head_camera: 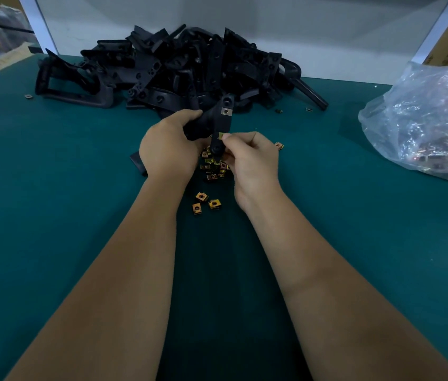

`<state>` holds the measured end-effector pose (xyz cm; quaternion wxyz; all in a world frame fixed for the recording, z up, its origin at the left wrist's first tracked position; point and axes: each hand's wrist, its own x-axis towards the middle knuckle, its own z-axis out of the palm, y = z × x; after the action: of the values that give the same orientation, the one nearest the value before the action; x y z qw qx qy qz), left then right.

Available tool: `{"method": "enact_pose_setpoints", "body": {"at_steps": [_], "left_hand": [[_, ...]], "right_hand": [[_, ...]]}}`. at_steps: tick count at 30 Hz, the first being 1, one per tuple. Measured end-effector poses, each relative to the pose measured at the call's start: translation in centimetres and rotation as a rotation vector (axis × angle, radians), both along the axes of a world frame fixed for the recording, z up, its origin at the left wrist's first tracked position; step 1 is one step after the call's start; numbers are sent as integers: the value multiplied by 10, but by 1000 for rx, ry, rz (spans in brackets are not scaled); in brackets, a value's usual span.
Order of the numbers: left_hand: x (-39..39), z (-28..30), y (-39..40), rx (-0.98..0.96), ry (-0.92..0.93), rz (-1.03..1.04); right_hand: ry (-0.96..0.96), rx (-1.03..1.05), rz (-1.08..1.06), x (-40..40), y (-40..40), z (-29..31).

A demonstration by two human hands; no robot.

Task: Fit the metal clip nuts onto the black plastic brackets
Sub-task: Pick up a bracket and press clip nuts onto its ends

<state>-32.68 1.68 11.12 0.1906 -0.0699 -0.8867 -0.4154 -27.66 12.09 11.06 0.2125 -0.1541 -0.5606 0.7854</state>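
A black bracket (218, 125) is gripped by the left hand (168, 149), raised above the bench (52, 188) so its strip is steadied. A clip nut (221, 135) is pinched against that strip by the right hand (250, 158), seemingly for sliding on; spare nuts (206, 200) are kept below.
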Motion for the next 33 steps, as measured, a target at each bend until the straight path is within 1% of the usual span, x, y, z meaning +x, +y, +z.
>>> {"method": "enact_pose_setpoints", "body": {"at_steps": [7,9,11,14,16,18,20,23,28,33], "left_hand": [[-1,-1,2,-2,41,51],[0,1,2,4,56,94],[2,3,3,35,81,105],[8,6,7,96,137,33],[12,7,10,111,165,-16],[12,7,12,122,189,-27],[11,7,12,129,210,-40],[11,7,10,127,208,-80],[11,6,4,137,138,-131],[19,8,5,228,114,-136]], "right_hand": [[25,165,-22,2,-9,2],[13,301,-19,4,-11,0],[27,463,-80,6,-16,0],[32,611,-220,8,-19,4],[27,745,-255,9,-17,2],[-1,827,-259,11,-14,2],[-38,835,-265,11,-10,3],[-56,794,-283,11,-5,3],[23,716,-233,17,0,4],[47,471,-200,23,7,2]]}}
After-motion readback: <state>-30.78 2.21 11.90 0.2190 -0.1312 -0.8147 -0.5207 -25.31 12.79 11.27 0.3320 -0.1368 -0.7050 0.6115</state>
